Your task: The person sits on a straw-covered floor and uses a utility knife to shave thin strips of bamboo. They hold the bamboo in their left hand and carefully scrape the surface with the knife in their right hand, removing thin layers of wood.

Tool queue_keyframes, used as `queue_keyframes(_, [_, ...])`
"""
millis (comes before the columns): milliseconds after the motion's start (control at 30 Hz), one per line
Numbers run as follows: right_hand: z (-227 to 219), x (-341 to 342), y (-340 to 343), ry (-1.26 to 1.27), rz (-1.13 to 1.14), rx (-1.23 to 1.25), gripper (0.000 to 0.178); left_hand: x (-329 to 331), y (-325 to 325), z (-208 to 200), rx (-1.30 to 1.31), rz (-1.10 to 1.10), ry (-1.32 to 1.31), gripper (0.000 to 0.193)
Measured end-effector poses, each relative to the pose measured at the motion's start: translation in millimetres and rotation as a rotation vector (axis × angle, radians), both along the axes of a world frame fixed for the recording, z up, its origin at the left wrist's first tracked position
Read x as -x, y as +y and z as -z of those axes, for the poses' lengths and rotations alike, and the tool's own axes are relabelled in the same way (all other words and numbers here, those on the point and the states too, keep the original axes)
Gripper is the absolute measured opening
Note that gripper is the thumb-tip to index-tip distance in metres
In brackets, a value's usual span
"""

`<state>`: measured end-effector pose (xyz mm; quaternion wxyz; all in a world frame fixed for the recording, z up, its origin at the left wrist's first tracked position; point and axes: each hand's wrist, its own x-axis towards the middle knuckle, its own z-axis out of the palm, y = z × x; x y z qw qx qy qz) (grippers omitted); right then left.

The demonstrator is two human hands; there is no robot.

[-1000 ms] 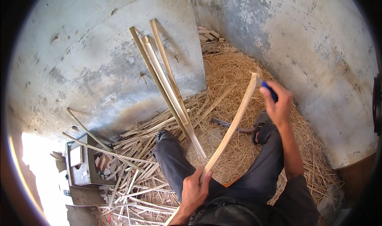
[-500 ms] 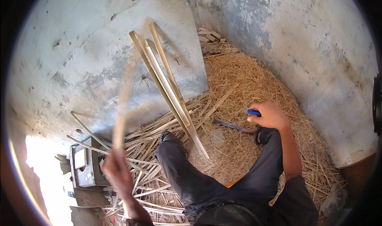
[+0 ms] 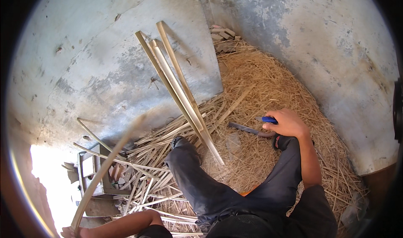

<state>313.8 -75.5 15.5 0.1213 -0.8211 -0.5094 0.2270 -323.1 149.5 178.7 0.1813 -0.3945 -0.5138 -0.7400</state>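
At the lower left rim my left hand [image 3: 74, 232] is closed around the lower end of a long bamboo strip [image 3: 100, 171], which slants up and right, its far end blurred. My right hand [image 3: 289, 123], held above my right foot, grips a blue utility knife [image 3: 269, 120], with a short blade pointing left. Just below it a dark curved-handled blade [image 3: 244, 128] lies on the shavings, its handle end beside my right foot. Several long split bamboo pieces [image 3: 177, 91] lean against the wall in front of me, their lower ends between my legs.
Pale shavings [image 3: 264, 78] heap up along the right wall. Loose bamboo strips [image 3: 145, 154] cover the floor at left, beside a grey box-like frame [image 3: 100, 192] with rubble in it. Bricks [image 3: 224, 33] are stacked in the far corner.
My left hand has swung down and left to the picture's rim with the bamboo strip, which now tilts more. My right hand with the utility knife has hardly moved.
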Motion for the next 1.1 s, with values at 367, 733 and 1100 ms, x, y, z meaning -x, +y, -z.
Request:
queue_keyframes(367, [5, 44, 23, 1.083, -0.211, -0.797, 0.090, -148, -12, 53, -0.234, 0.819, -0.649, 0.053])
queue_keyframes(733, [22, 22, 33, 1.458, 0.347, -1.268, 0.065, -304, -15, 162, -0.071, 1.764, -1.228, 0.042])
queue_keyframes(1100, [35, 1, 26, 1.668, 0.543, -1.148, 0.035, -355, -63, 188, 0.067, 2.043, -1.247, 0.026])
